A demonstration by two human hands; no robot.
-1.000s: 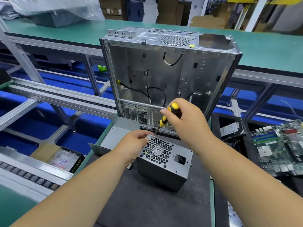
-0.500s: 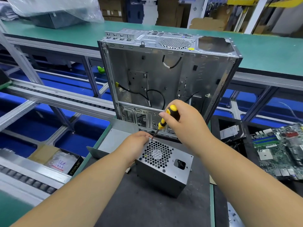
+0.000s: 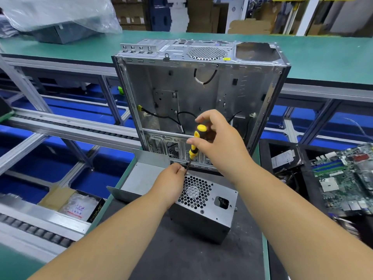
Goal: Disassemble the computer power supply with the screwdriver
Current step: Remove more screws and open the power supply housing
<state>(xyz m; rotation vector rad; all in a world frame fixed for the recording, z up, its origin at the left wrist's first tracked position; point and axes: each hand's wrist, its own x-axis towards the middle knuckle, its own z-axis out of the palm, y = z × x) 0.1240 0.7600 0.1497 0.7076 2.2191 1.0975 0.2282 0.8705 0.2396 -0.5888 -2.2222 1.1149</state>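
On black mat: our left hand (image 3: 171,183) grips power supply (image 3: 203,207) corner; right hand (image 3: 220,144), fingers pinching, holds yellow-black screwdriver (image 3: 194,145), tip at corner.

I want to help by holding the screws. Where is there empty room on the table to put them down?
The black mat is bare in front of the power supply, between the two forearms. The grey metal tray left of the left hand also looks bare. It is crowded to the right, where the motherboard and other parts lie.

Both forearms are bare to the frame edge, with no sleeves, gloves or jewellery visible.
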